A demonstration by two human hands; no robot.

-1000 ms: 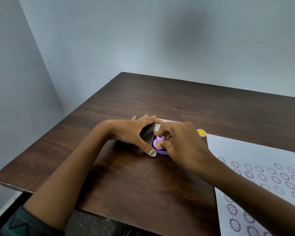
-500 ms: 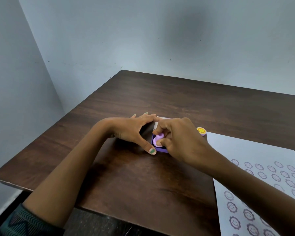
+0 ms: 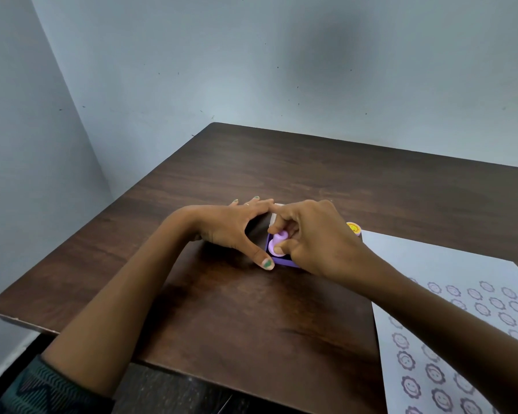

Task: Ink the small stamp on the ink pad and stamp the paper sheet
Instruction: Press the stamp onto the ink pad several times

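A small lilac stamp [image 3: 276,241] stands on the purple ink pad [image 3: 285,262] near the middle of the dark wooden table. My right hand [image 3: 314,238] pinches the stamp from above, hiding most of the pad. My left hand [image 3: 237,227] braces the pad's left side, its thumb against the near corner and its fingers stretched along the far edge. The white paper sheet [image 3: 458,309] lies to the right, covered with several rows of purple smiley-flower prints.
A small yellow smiley-topped cap or second stamp [image 3: 353,228] sits just behind my right hand by the paper's far corner. The table [image 3: 222,309] stands in a corner between two pale walls, with its left and near edges close by.
The stamp and both hands stay on the ink pad. My right fingers have shifted slightly on the stamp, and the view has tipped a little.
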